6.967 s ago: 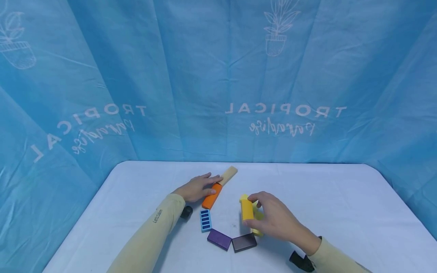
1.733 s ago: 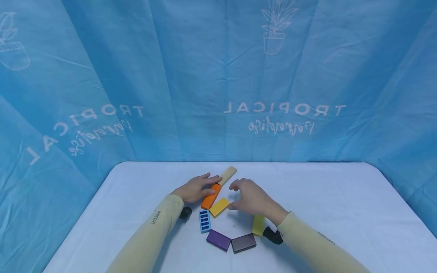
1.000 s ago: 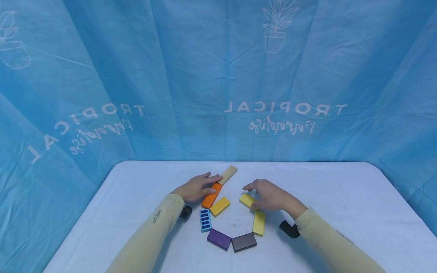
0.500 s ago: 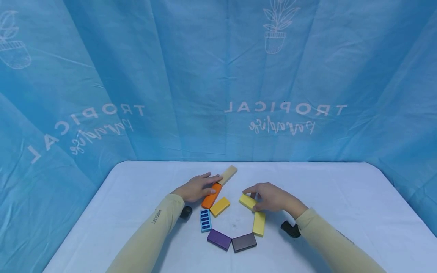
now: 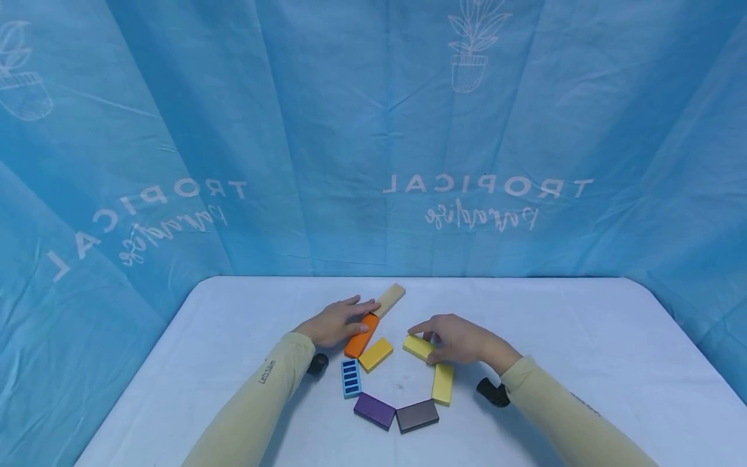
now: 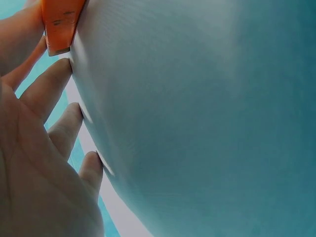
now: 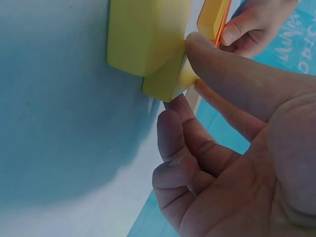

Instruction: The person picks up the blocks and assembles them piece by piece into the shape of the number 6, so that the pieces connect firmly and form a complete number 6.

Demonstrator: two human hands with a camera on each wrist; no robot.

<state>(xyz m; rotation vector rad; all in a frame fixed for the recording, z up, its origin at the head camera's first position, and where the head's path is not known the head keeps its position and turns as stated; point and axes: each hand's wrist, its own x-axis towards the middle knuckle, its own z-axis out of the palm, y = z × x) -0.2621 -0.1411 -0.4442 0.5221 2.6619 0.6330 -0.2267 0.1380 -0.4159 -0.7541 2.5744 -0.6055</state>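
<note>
My right hand (image 5: 461, 338) pinches a pale yellow block (image 5: 418, 347) by its ends, thumb at the near end and a finger at the far end. In the right wrist view, that block (image 7: 164, 81) sits beside another yellow block (image 7: 143, 34), and the other fingers curl loosely. My left hand (image 5: 335, 322) lies with spread fingers, thumb on the orange block (image 5: 358, 338) and fingertips at the plain wood-coloured block (image 5: 390, 299). In the left wrist view, the orange block (image 6: 61, 24) shows near the thumb. A deeper yellow block (image 5: 376, 354) lies between the hands.
A blue block with dark panels (image 5: 351, 378), a purple block (image 5: 374, 411), a dark grey block (image 5: 417, 416) and a second pale yellow block (image 5: 443, 384) curve round the near side. Blue printed cloth (image 5: 350, 130) hangs behind the white table (image 5: 560, 337).
The deeper yellow block, earlier in my right hand, now lies by the orange one. My right hand has moved to the pale yellow block, shifting it slightly left. My left hand stays put.
</note>
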